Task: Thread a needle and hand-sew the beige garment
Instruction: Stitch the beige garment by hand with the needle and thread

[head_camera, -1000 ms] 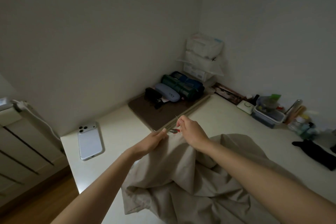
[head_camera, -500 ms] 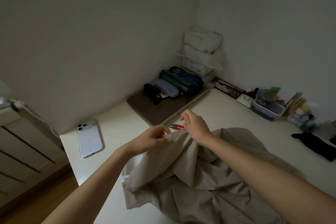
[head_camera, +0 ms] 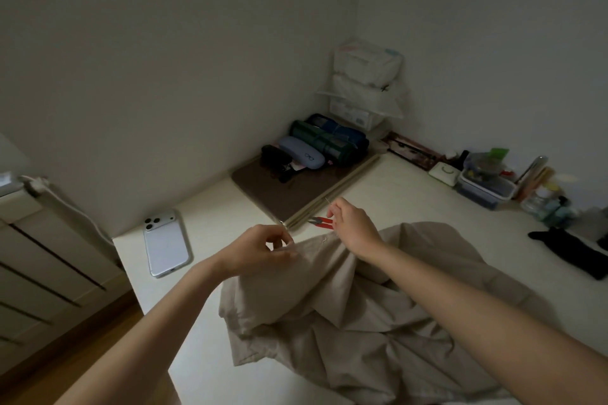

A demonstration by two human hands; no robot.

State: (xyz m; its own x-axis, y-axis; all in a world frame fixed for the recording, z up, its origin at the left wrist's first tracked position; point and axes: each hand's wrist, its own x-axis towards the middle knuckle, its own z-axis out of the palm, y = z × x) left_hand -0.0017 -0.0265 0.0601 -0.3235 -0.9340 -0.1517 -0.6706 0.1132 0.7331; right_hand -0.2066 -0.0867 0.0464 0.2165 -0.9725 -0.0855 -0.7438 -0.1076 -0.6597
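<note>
The hands have drawn a little apart since a second ago. The left hand (head_camera: 260, 251), which then reached up close by the red thread snips (head_camera: 324, 221), now sits lower, and its grip is a narrow pinch of thumb and curled fingers on the top edge of the beige garment (head_camera: 329, 312). The right hand (head_camera: 353, 225) has stayed just beside the snips, its grip closed on the needle (head_camera: 327, 202), whose thin shaft pokes up and away from the fingertips. Whether thread runs through it is too fine to tell. The snips show more fully now between the two hands. At the far right of the surface (head_camera: 210, 332) stands a clear plastic box (head_camera: 483, 197) holding small mixed items too small to make out, with a small white case (head_camera: 445, 171) just beside it. The garment lies rumpled in deep folds across the near part of the surface, its top edge lifted under both hands and one corner hanging towards the surface's front edge.
</note>
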